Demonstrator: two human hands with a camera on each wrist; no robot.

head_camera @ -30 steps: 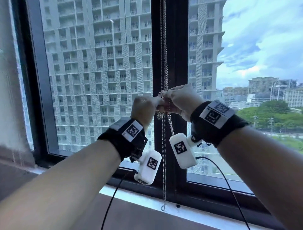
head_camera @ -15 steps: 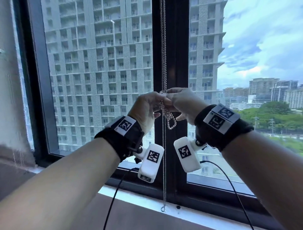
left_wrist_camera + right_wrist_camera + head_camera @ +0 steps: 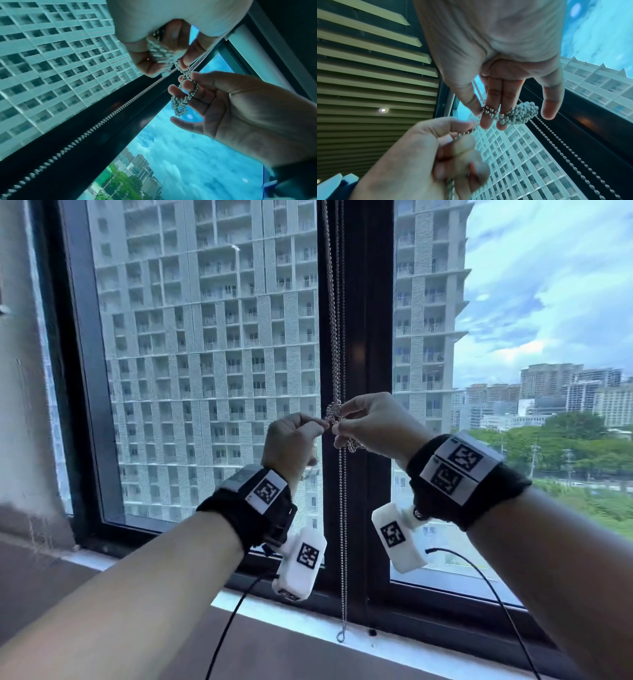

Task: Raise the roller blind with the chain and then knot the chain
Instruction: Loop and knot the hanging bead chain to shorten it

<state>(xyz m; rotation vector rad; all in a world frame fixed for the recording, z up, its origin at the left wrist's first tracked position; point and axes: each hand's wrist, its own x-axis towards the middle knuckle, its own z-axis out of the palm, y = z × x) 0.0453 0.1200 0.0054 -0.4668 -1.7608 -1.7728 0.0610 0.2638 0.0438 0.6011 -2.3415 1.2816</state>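
Fingers of the left hand point(image 3: 291, 440) are curled, pinching a strand of the bead chain point(image 3: 343, 525) just left of the bunched knot point(image 3: 334, 412). Right hand point(image 3: 373, 422) pinches the knot with thumb and fingertips, pinky loose. Chain hangs in front of the dark window frame point(image 3: 373, 302), down to the sill point(image 3: 308, 621).

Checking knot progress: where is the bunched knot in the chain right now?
In the head view the knot sits centre frame against the dark mullion, between left hand and right hand.
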